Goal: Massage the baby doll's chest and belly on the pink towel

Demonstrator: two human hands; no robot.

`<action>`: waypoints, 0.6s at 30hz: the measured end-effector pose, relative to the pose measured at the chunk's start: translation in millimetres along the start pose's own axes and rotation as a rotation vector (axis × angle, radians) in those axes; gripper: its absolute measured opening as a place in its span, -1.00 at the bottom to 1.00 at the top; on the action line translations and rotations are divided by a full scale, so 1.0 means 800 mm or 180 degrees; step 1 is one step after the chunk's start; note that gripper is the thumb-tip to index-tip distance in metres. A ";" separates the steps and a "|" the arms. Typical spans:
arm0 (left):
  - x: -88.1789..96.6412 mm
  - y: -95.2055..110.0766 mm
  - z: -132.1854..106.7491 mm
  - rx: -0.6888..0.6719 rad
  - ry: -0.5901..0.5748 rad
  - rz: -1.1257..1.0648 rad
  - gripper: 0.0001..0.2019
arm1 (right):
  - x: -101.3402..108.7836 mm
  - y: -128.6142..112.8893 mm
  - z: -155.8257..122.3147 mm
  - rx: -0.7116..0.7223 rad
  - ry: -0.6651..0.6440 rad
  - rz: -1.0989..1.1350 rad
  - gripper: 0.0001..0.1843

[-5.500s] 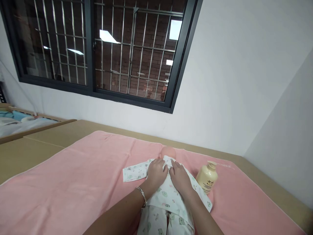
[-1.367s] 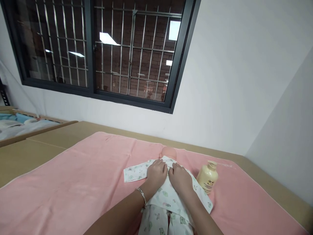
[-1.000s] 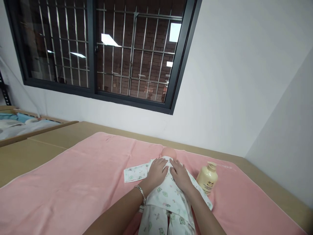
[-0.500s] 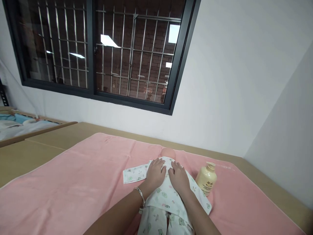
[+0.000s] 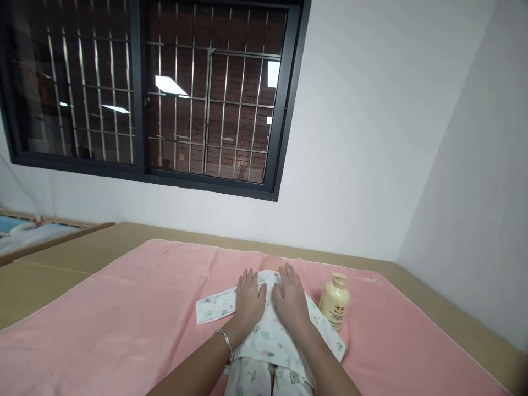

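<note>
A baby doll (image 5: pixel 272 263) lies on a pink mat (image 5: pixel 136 313), its rounded bare head away from me. It wears a white printed top (image 5: pixel 268 330) and matching trousers (image 5: pixel 252 379). Flat on the upper left of the top rests my left hand (image 5: pixel 250 300), fingers stretched towards the doll's shoulder. My right hand (image 5: pixel 291 300) lies on the upper right, its fingertips close beside the head. Both hands are open and hold nothing. One sleeve (image 5: pixel 215 306) spreads out to the left. A silver bracelet (image 5: pixel 226 345) circles my left wrist.
A pale yellow pump bottle (image 5: pixel 336 305) stands on the mat, right of the doll. The mat covers part of a tan surface (image 5: pixel 99 250) against a white wall (image 5: pixel 350 137). A barred window (image 5: pixel 210 99) is above; a wooden-edged bed or bin (image 5: pixel 53 236) sits far left.
My hands have spread outward over the doll's upper body, the left towards its shoulder, the right up beside the head. The camera view has shifted slightly. The bottle stays in place.
</note>
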State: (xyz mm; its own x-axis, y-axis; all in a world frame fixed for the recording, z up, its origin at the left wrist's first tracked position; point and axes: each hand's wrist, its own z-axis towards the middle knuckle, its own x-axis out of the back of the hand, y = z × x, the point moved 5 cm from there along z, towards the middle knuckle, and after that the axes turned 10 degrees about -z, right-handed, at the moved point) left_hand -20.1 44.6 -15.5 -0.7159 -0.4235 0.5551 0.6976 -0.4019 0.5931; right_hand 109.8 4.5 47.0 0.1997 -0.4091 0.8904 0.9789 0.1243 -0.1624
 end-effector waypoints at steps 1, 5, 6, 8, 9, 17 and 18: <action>0.000 0.000 0.000 0.0000 -0.0016 -0.0008 -0.53 | -0.002 -0.006 -0.002 0.0141 -0.0038 0.0022 -0.42; -0.002 0.000 0.002 -0.0047 -0.0227 -0.0070 -0.58 | -0.011 -0.018 -0.006 0.0427 -0.0277 0.0118 -0.52; -0.002 0.001 0.003 -0.0054 -0.0301 -0.0077 -0.59 | -0.009 -0.016 -0.006 0.0350 -0.0195 0.0127 -0.52; -0.001 0.004 0.004 -0.0071 -0.0466 -0.0046 -0.61 | -0.005 -0.015 -0.007 0.0223 0.0057 0.0130 -0.50; 0.000 0.006 0.005 -0.0082 -0.0546 -0.0005 -0.61 | -0.004 -0.016 -0.009 0.0215 0.0131 0.0125 -0.48; 0.010 0.014 0.007 -0.0082 -0.0814 0.0169 -0.64 | -0.008 -0.029 -0.015 0.0238 -0.0110 0.0222 -0.44; 0.010 0.014 0.007 -0.0070 -0.0821 0.0159 -0.64 | -0.007 -0.029 -0.015 0.0212 -0.0051 0.0226 -0.43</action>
State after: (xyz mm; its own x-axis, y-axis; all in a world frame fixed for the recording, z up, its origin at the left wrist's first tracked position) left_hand -18.0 41.3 -1.2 -0.6620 -0.2233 0.7155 0.7307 -0.4045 0.5499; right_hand 86.6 -7.1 40.8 0.2671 -0.3827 0.8844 0.9571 0.2125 -0.1971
